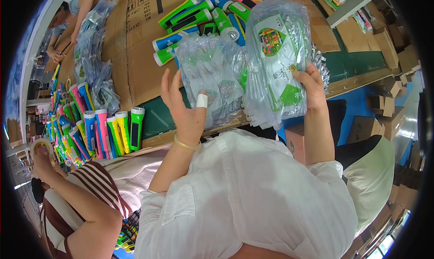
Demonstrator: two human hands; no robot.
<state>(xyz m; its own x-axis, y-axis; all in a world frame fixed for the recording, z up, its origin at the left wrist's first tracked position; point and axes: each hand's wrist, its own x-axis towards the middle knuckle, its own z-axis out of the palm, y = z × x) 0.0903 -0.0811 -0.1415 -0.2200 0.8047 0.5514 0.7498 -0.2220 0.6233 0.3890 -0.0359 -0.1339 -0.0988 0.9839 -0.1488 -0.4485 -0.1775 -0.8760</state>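
A worker at a packing desk (149, 119) grips a thick stack of clear printed plastic bags (276, 56) upright in the right hand (312, 85), fingers closed around its right edge. The left hand (183, 107), open with fingers spread and a white bandage on the thumb, rests against a second pile of bags (210, 74) lying on the desk just left of the stack. Green, blue and pink flashlights (199, 15) lie heaped on flattened cardboard (135, 46) behind the bags. At lower left, a person in a striped shirt (74, 205) sits beside another row of flashlights (104, 132).
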